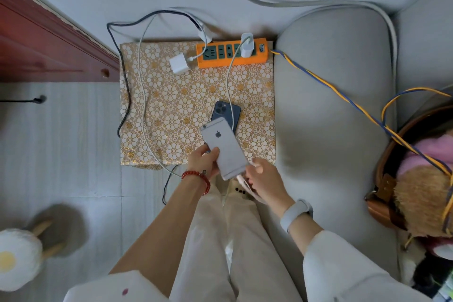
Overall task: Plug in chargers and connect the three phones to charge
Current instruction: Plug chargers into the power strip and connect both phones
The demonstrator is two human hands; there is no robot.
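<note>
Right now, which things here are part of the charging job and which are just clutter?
Job: silver phone in the left hand; white cable at its port, in the right hand; blue phone; orange power strip; plugged charger; loose charger; black cable.

Clutter: plush toy; brown bag; sofa.

A small worktop (257, 115) (covered in a gold flower-patterned cloth) carries an orange power strip (231, 55) along its far edge, a loose white charger (179, 63) beside it, cables, and a dark blue phone (226, 111).
</note>
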